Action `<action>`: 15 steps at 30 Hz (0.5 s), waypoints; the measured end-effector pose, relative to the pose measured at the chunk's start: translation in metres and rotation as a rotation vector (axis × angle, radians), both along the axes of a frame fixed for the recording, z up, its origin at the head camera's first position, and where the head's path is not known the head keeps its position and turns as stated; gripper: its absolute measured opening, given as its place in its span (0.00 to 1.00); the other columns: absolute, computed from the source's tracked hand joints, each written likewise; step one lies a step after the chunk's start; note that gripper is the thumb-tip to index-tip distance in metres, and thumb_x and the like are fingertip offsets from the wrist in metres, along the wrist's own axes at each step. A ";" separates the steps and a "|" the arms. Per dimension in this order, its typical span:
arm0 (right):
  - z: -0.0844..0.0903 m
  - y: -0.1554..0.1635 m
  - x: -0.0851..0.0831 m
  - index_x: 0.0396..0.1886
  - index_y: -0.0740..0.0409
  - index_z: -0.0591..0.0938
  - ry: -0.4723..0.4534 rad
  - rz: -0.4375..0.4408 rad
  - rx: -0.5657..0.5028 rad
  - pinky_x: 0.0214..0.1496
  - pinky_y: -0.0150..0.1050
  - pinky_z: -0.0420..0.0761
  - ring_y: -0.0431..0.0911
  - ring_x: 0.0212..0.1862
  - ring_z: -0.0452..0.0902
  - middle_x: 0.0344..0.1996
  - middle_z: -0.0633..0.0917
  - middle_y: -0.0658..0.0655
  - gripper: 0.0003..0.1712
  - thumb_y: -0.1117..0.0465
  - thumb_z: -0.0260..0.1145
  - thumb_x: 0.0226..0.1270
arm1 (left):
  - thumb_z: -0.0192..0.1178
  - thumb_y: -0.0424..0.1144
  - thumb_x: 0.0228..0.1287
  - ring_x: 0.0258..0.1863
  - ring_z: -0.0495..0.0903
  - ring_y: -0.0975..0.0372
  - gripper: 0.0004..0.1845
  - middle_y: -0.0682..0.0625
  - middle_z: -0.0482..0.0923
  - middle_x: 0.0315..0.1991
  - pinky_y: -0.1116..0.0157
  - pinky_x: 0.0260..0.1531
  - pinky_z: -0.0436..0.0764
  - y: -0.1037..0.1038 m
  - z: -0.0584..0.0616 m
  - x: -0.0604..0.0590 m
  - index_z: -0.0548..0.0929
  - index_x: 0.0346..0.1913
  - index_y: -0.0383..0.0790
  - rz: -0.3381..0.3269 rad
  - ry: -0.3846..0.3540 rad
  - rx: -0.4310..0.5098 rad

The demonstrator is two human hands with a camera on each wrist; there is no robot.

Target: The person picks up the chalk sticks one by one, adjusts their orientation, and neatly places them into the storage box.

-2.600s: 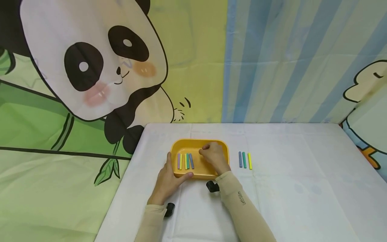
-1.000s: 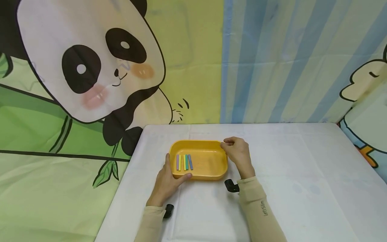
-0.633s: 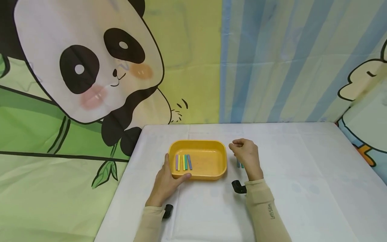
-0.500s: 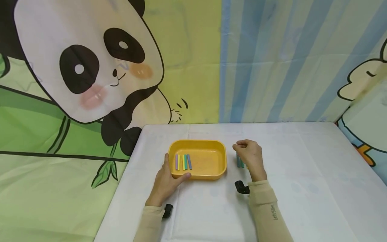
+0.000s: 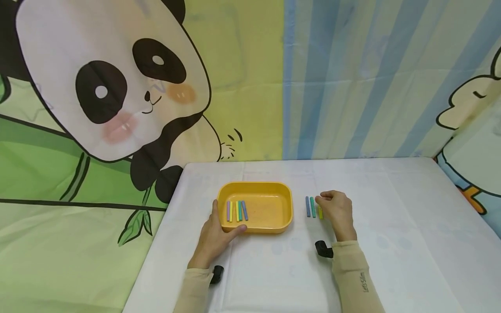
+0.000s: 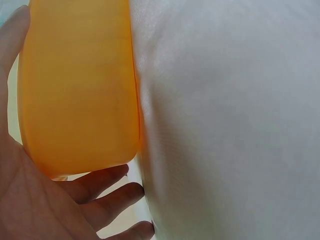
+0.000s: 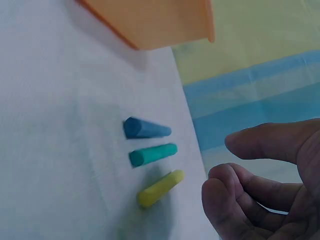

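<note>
A yellow-orange tray (image 5: 274, 213) holds several chalk sticks (image 5: 237, 211) in a row at its left: purple, yellow, green and blue. My left hand (image 5: 213, 239) rests at the tray's near left corner, thumb along the near rim. In the left wrist view its extended fingers (image 6: 112, 204) lie beside the tray wall (image 6: 77, 90). To the tray's right lie a blue chalk (image 5: 308, 206), a green chalk (image 5: 312, 207) and a yellow chalk (image 5: 321, 213). Over the yellow one hovers my right hand (image 5: 337, 214), partly hiding it. The right wrist view shows its thumb (image 7: 265, 141) apart from the bent fingers, nothing between them.
White cloth covers the table (image 5: 391, 243). A panda-printed curtain (image 5: 113, 87) and a blue-striped one (image 5: 352, 87) hang behind its far edge. A black wrist camera sits at each cuff.
My right hand has left the tray and moved right, past its rim, to the yellow chalk. It uncovers the blue and green chalks again. My left hand stays at the tray corner.
</note>
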State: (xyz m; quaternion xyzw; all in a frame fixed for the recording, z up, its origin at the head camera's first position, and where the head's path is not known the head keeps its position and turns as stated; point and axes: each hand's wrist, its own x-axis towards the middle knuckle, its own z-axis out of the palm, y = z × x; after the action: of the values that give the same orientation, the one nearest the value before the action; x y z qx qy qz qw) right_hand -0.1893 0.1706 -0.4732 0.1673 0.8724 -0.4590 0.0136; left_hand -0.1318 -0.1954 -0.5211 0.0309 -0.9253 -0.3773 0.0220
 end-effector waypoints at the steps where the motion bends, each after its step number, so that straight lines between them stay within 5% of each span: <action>1: -0.002 0.002 0.001 0.55 0.64 0.84 0.002 0.003 0.011 0.50 0.49 0.80 0.56 0.50 0.81 0.50 0.86 0.65 0.22 0.53 0.66 0.69 | 0.65 0.82 0.40 0.72 0.63 0.46 0.75 0.39 0.58 0.76 0.44 0.69 0.64 0.000 0.000 0.000 0.32 0.82 0.57 -0.002 0.003 -0.002; 15: -0.026 0.010 0.004 0.51 0.65 0.85 0.014 0.014 0.066 0.42 0.45 0.81 0.54 0.45 0.82 0.45 0.87 0.63 0.20 0.55 0.66 0.67 | 0.67 0.81 0.40 0.73 0.62 0.46 0.75 0.38 0.57 0.77 0.45 0.70 0.64 0.000 -0.001 -0.001 0.31 0.82 0.54 -0.015 0.007 0.003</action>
State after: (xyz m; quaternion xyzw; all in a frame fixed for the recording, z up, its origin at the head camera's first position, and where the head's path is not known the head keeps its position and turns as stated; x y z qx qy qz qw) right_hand -0.1848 0.1809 -0.4993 0.1584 0.8882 -0.4313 0.0050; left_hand -0.1330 -0.1951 -0.5217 0.0228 -0.9249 -0.3788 0.0222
